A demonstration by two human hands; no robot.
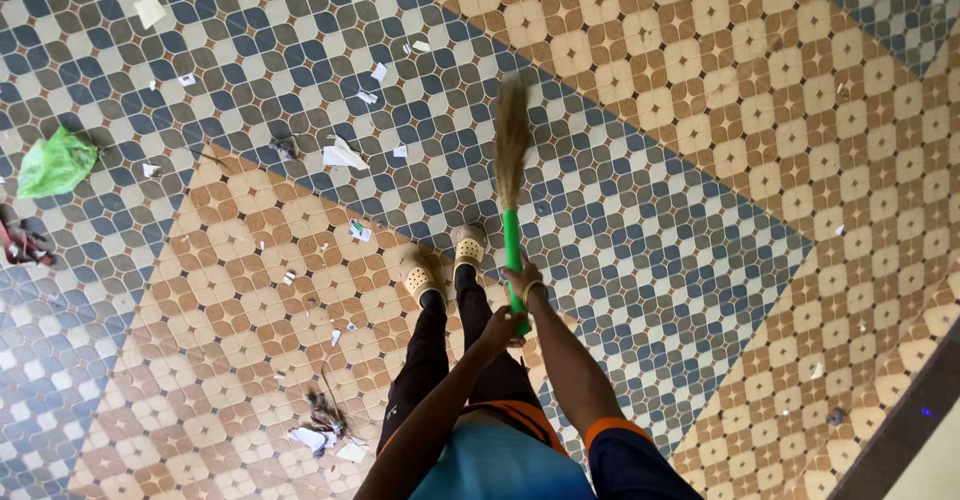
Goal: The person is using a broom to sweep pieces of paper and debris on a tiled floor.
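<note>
I hold a broom with a green handle (pixel 512 250) and tan straw bristles (pixel 513 140) that are blurred over the patterned tile floor. My right hand (pixel 523 278) grips the handle higher up, and my left hand (pixel 500 328) grips it just below, near the handle's end. My feet in beige clogs (pixel 445 265) stand just left of the broom. Scraps of white paper (pixel 343 154) lie scattered on the tiles to the left of the bristles.
A crumpled green plastic bag (pixel 56 163) lies at the far left, with a reddish object (pixel 22 245) below it. A small pile of dust, hair and paper (pixel 322 428) sits at the lower left. A dark raised edge (pixel 900 425) runs along the lower right corner.
</note>
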